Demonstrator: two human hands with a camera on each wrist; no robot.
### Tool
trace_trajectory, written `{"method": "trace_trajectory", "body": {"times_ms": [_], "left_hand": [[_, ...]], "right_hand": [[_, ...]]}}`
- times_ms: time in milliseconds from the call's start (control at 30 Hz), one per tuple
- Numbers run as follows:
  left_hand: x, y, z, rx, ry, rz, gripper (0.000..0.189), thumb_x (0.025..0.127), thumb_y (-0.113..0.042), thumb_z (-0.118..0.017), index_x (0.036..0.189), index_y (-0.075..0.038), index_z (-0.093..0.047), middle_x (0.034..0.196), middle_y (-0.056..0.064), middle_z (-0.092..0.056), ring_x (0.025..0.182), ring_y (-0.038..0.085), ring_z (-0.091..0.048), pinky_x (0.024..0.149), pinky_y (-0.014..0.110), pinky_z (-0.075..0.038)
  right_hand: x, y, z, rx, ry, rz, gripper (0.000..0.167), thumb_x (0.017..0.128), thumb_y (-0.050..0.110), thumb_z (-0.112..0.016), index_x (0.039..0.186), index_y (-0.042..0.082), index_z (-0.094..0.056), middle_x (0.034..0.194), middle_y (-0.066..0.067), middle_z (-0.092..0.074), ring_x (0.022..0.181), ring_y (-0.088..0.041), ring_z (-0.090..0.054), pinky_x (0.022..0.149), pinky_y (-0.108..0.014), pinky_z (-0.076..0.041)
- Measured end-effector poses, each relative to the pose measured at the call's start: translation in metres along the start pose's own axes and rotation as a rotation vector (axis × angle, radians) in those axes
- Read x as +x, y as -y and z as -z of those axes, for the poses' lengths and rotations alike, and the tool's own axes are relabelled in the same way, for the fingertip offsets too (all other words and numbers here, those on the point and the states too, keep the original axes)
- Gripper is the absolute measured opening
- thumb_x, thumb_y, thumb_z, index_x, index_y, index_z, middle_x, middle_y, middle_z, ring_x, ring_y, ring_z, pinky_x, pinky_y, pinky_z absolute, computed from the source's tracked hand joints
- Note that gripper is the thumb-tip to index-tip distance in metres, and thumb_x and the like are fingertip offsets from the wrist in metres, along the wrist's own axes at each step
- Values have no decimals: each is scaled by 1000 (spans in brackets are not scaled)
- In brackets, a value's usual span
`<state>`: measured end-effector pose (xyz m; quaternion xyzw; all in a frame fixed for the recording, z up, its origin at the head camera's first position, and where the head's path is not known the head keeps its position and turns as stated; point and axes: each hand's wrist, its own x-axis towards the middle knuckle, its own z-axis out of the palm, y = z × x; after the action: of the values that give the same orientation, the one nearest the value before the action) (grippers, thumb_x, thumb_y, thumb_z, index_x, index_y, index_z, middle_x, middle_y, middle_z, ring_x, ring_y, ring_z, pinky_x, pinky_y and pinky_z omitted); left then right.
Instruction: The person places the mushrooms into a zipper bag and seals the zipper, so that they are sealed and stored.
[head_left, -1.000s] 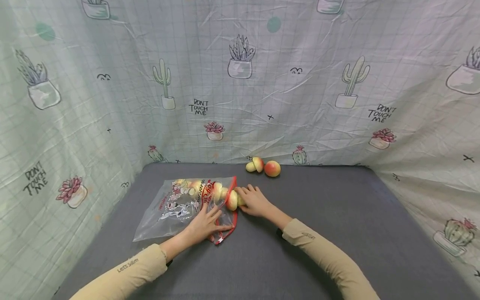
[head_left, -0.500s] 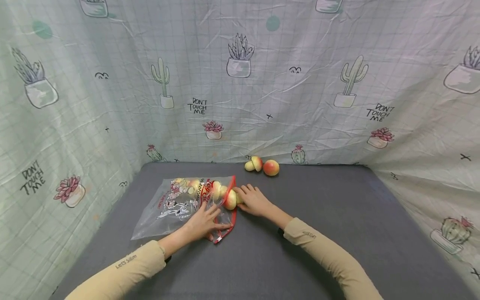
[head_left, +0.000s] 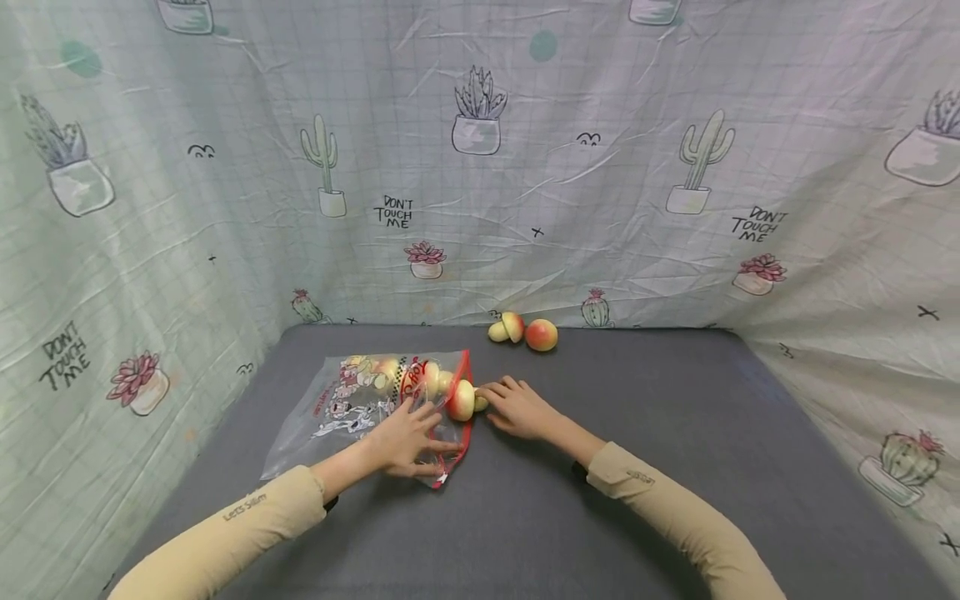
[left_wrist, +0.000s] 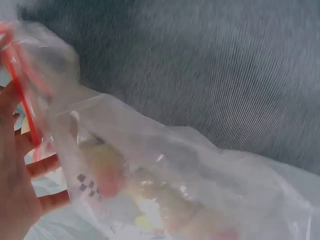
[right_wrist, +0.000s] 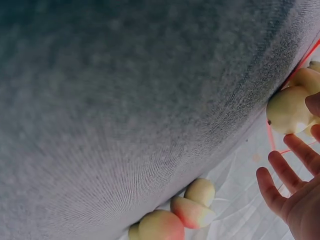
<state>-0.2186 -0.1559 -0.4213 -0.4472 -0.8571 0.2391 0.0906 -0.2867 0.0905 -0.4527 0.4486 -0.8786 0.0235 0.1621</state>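
A clear zip bag (head_left: 292, 429) with a red-edged mouth and cartoon print lies on the table, mouth to the right. Inside it are toy mushrooms (head_left: 432, 380), yellow with red caps, blurred by the plastic in the left wrist view. Another toy mushroom (head_left: 461, 402) sits at the mouth, its stem pointing out to the right. My left hand (head_left: 405, 437) rests on the bag near the red edge with its fingers spread. Just right of that mushroom is my right hand (head_left: 525, 411), fingers loosely extended by the stem; in the right wrist view, fingertips (right_wrist: 295, 145) lie close to it.
Two more toy mushrooms, one on its side (head_left: 506, 327) and one cap up (head_left: 542, 335), stand at the far edge of the dark grey table (head_left: 637, 400). Behind hangs a cactus-printed curtain (head_left: 525, 167).
My right hand has drawn back slightly to the right, baring more of the mushroom's stem. The left hand's fingers have spread wider over the bag's lower mouth corner.
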Motion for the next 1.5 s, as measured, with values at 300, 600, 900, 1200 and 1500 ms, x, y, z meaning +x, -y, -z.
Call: {"method": "trace_trajectory", "body": {"times_ms": [300, 600, 900, 1200, 1500], "left_hand": [[-2, -10, -12, -19, -78, 28, 63, 68, -74, -45, 124, -47, -45, 116, 7, -53, 111, 30, -46, 87, 53, -38], [-4, -13, -15, -45, -97, 64, 62, 68, -70, -50, 125, -46, -45, 118, 10, -52, 113, 30, -45, 88, 55, -38], [-4, -14, -14, -51, -82, 54, 60, 71, -67, -49, 126, -45, -44, 122, 11, -52, 116, 31, -45, 89, 56, -37], [-5, -17, -13, -35, -51, 56, 61, 71, -68, -47, 128, -47, -41, 125, 10, -51, 118, 31, -44, 91, 55, -37], [-4, -16, -13, -34, -58, 53, 62, 70, -68, -49, 128, -47, -41, 126, 10, -51, 119, 30, -44, 90, 54, -38]], "right_hand": [[-5, 1, 1, 2, 20, 40, 46, 85, 26, -57, 129, 19, -45, 128, -2, -48, 103, -21, -48, 74, -36, -43], [-4, -1, 2, -3, 24, 53, 49, 85, 25, -57, 131, 18, -43, 129, -3, -47, 103, -20, -46, 73, -35, -43], [-2, 0, -2, -52, 31, 55, 53, 84, 27, -58, 134, 19, -41, 123, -5, -45, 102, -21, -44, 72, -34, -43], [5, 9, -6, -85, 119, 15, 64, 85, 33, -56, 140, 15, -29, 123, -7, -41, 102, -21, -42, 73, -34, -41], [16, 14, -7, -93, 127, -6, 68, 85, 38, -56, 141, 15, -26, 130, -8, -39, 107, -22, -42, 76, -36, -43]]}}
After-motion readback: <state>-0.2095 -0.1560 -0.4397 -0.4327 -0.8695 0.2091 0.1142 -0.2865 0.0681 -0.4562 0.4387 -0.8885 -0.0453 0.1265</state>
